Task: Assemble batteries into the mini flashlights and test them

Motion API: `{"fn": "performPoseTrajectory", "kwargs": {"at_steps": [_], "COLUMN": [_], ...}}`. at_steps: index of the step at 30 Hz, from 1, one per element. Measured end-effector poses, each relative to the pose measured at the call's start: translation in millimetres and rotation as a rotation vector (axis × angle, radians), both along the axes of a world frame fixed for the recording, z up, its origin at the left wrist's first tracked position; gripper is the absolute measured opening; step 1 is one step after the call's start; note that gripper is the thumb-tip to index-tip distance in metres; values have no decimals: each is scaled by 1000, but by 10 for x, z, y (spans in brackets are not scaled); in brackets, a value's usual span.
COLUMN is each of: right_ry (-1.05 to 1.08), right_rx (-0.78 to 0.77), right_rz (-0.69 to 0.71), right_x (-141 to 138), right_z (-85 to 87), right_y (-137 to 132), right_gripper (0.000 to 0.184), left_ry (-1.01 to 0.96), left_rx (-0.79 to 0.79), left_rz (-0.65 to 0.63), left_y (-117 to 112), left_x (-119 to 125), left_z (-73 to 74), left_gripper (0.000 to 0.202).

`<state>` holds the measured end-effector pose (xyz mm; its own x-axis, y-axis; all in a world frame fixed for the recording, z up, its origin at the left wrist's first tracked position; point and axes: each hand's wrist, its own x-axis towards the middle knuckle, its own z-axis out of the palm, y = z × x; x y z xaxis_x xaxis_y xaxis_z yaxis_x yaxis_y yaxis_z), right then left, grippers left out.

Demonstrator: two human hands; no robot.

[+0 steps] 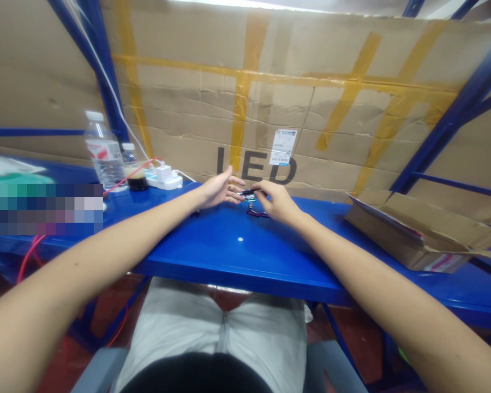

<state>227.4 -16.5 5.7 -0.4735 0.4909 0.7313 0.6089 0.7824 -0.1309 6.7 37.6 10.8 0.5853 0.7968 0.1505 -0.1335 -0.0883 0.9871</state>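
First, left hand (221, 188): was held thumb up with the fingers open and spread. The fingertips ended just beside the small pieces — contact could not be determined.
Right hand (276, 199): had its fingers bent and closed on a dark slender item (249, 192).
Dark slender item: was located between the two hands, above the rear part of the table (237, 262), its free end directed toward the left hand.
Teal pieces (250, 200): appeared shiny, close to the dark slender item; their exact form was too small to tell.
Purple piece (253, 213): lay just on the near side of the right fingertips.
Table surface: was blue, with a small white dot (240, 239) between the hands and the front edge.
Carton (387, 238): stood open on the right side of the table, well apart from the hands.
Large bottle (105, 158): stood at the left, beside a small bottle (138, 179) containing dark liquid.
Power strip (174, 183): lay near the small bottle — a white adapter (163, 174) was fitted.
Cardboard panel (188, 123): stood behind the table and bore yellow tape (240, 103), a white label (283, 147) and black "LED" lettering (253, 167).
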Motion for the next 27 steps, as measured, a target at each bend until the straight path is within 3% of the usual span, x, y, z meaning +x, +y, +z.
{"fn": "performPoseTrajectory", "kwargs": {"at_steps": [6, 12, 27], "right_ry": [1, 21, 37], "right_rx": [-3, 15, 61], "right_rz": [2, 10, -13], "right_x": [-49, -77, -71], "right_z": [-5, 20, 44], "right_y": [-28, -80, -108], "right_gripper": [21, 21, 20], "left_ry": [-59, -50, -127], "left_rx": [-88, -102, -47], "left_rz": [-81, -67, -107], "left_y": [2, -17, -74], "left_x": [-4, -7, -52], "left_z": [4, 18, 64], "left_gripper": [75, 75, 84]}}
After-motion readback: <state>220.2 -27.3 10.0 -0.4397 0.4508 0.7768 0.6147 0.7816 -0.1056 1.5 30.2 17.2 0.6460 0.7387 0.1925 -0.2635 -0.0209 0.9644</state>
